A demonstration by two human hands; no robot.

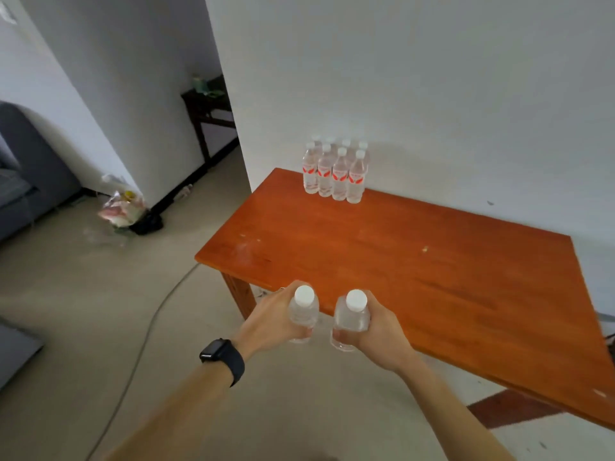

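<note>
Left hand: wrapped tight round left bottle, fingers curled about the clear body, white cap free on top.
Right hand: closed the same way round right bottle, grip below the cap.
Held pair: upright, long axis vertical, just beside each other, at near edge of table.
Bottle group: at far edge of table, straight ahead of both hands, well apart from them.
Nearer hand: about equal, neither clearly closer.
Coming move, by judgement: forward across the tabletop, caps kept up, down beside the group.
Watch: dark, on left wrist.
</note>
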